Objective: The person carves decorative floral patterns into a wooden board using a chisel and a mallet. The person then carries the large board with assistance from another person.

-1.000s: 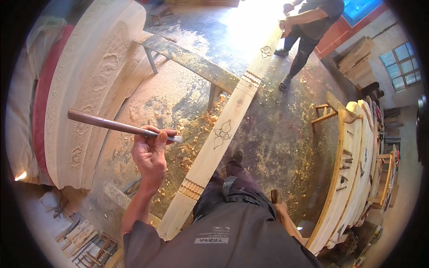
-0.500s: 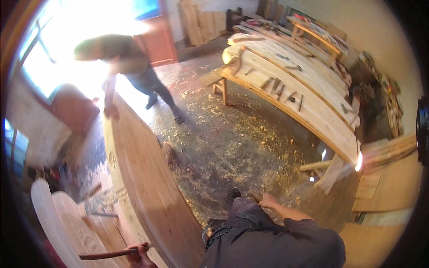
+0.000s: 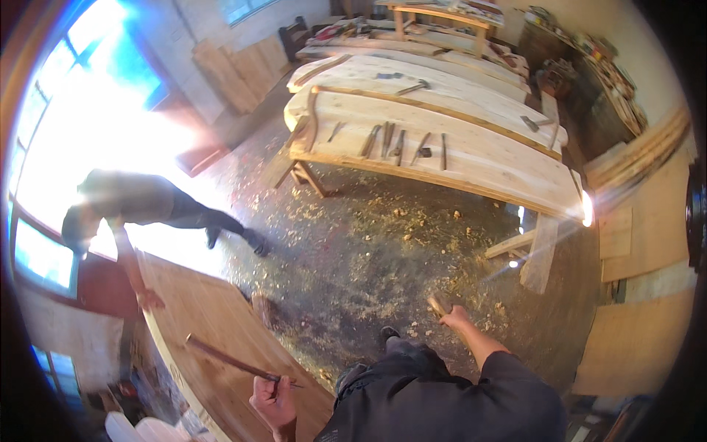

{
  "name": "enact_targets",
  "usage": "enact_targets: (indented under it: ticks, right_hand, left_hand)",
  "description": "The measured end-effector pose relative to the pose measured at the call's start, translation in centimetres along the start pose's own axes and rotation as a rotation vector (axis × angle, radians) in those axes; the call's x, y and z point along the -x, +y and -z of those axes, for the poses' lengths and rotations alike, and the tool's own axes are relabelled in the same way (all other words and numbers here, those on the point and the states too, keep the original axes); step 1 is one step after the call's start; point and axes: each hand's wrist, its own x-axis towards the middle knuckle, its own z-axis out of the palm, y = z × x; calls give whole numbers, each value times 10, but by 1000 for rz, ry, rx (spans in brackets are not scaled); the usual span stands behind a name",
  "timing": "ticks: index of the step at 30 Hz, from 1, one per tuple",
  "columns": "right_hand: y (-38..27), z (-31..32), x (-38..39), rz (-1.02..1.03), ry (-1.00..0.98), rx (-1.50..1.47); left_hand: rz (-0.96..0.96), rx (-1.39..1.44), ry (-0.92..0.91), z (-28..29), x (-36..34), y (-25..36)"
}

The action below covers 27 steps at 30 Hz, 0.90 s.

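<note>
My left hand (image 3: 274, 404) is closed around a long, thin brown wooden stick (image 3: 230, 356) with a dark, narrow point at the hand's end. The stick slants up and left above a broad pale wooden board (image 3: 210, 309). Out to the right, my right hand (image 3: 456, 320) grips a small brown wooden block (image 3: 440, 303), held over the shaving-strewn floor (image 3: 361, 254); its exact kind cannot be told. A bent-over person (image 3: 140, 197) has a hand (image 3: 149, 298) on the board's far end.
A long wooden bench (image 3: 479, 151) stands ahead, with several chisel-like tools (image 3: 400, 147) and a hammer (image 3: 414, 86) on its boards. Sheets of plywood (image 3: 626, 339) lean at the right. Bright glare fills the doorway (image 3: 110, 140) at the left. A wood offcut (image 3: 261, 308) lies beside the board.
My view has turned rightward. My left hand has lifted the stick from beside the board's left edge to above its face. My right hand has swung the block away from my leg.
</note>
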Motion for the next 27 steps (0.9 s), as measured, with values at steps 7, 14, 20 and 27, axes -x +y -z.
enact_targets:
  ticks: [7,14,20,27]
  right_hand:
    - [104,-16,39,-205,122,-54]
    - [118,-60,67,-434,-62,-410]
    - [81,-63,70,-478,92,-316]
    - [24,-28,24,-466,190,-312]
  left_hand:
    - [-22,-75,-368,-96,-89,11]
    - [-155,-267,-646,-185,-191,-6]
    - [-23,-221,-818,-265,-287,-28]
    - [-159,-393,-935,-370,-374,-56]
